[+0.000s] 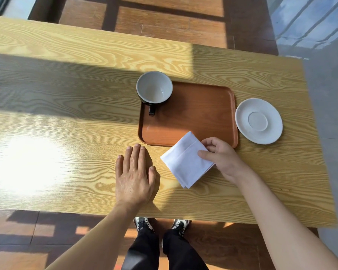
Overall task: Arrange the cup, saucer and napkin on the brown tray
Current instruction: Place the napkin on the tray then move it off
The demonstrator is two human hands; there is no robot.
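Person stands at a light wood-grain table (66,106), both arms bare. Brown tray (193,117) sits right of centre on the table. Dark cup (154,87) w/ pale inside stands upright at tray's far-left corner, empty, handle pointing toward near side; its body overlaps the tray rim, can't tell if fully inside. White saucer (259,121) lies on the table just right of the tray, off it, nothing on it. Folded white napkin (185,159) is turned diamond-wise, its far corner over the tray's near rim, rest over the table. Right hand (219,156) pinches the napkin's right edge btw thumb and fingers. Left hand (134,172) rests flat, palm down, fingers spread, on the table just left of the napkin, gripping nothing. Shoes and dark trousers visible below the near table edge.
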